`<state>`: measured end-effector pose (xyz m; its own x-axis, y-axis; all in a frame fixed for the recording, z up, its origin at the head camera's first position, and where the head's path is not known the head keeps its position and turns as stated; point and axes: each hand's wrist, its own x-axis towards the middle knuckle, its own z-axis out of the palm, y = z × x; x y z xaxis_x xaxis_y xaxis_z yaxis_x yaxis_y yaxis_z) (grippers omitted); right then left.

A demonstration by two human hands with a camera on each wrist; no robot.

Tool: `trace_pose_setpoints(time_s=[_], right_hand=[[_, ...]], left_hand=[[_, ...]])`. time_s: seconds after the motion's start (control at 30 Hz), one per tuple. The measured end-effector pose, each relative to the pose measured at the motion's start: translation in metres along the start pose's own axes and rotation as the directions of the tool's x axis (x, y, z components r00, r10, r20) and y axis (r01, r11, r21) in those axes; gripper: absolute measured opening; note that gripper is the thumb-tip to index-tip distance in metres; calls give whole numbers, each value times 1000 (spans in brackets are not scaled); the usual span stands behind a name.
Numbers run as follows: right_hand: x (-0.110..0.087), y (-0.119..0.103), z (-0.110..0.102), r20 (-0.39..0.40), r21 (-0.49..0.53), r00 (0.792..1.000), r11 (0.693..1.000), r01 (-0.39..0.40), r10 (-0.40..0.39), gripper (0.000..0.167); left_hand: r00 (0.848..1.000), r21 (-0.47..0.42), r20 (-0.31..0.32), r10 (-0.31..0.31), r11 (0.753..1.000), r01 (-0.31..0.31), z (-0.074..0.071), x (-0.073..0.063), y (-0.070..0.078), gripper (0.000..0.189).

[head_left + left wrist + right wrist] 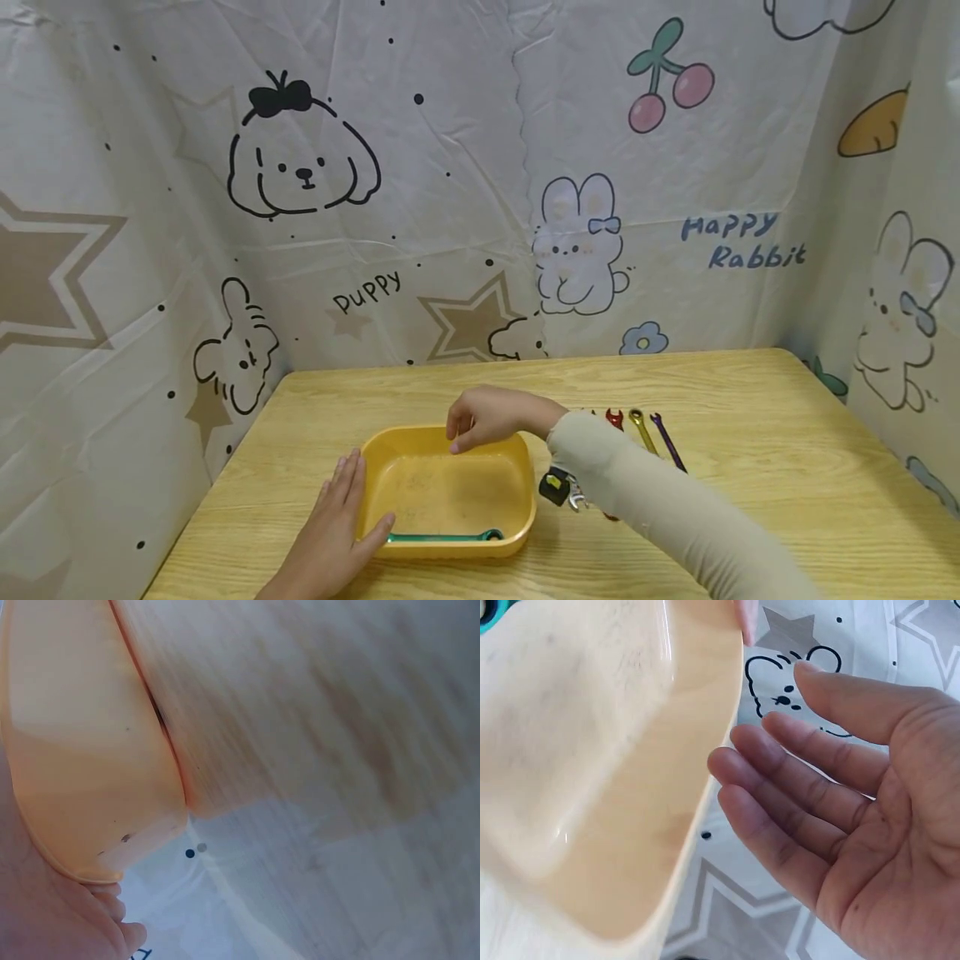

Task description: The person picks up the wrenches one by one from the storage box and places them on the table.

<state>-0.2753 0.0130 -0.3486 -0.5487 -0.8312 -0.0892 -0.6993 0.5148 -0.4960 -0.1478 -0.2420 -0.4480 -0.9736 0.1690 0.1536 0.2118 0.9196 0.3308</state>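
Note:
A yellow plastic tray point(450, 492) stands on the table in the head view. Inside it, along the near wall, lies a green ratcheting wrench point(442, 537); my left thumb hides its left end. My left hand point(330, 521) rests against the tray's left side, fingers straight along the rim and thumb reaching over the front left corner. Over the tray's back rim is my right hand point(491, 417), holding nothing. Its fingers point(802, 799) are loosely bent and spread from the thumb in the right wrist view, with the tray's wall beside the fingertips.
Right of the tray are a small black object with a yellow mark point(555, 485) and a silver wrench point(576, 497). Red point(615, 418), gold point(642, 429) and purple point(667, 442) wrenches lie farther back, partly behind my right sleeve. Printed cloth point(450, 208) hangs behind the table.

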Motion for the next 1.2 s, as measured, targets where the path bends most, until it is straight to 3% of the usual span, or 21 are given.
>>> trace_pose_setpoints(time_s=[0.33,0.6,0.7,0.97,1.2], right_hand=[[32,-13,30,25,50,1000,999,-7,6,23],[39,-11,56,143,6,990,1000,-5,4,19],[41,-11,60,174,0,985,1000,9,-9,19],[42,-28,63,279,-173,960,983,62,-11,26],[43,-35,65,305,-168,952,986,19,34,22]], left_hand=[[1000,-2,-4,17,1000,-17,-1,1,-1,88],[1000,-22,1,12,1000,-12,0,0,-1,89],[1000,-23,-6,11,1000,-11,1,-1,-1,89],[1000,-31,0,0,1000,0,3,-4,-1,89],[1000,-23,-2,5,1000,-5,2,-1,0,89]])
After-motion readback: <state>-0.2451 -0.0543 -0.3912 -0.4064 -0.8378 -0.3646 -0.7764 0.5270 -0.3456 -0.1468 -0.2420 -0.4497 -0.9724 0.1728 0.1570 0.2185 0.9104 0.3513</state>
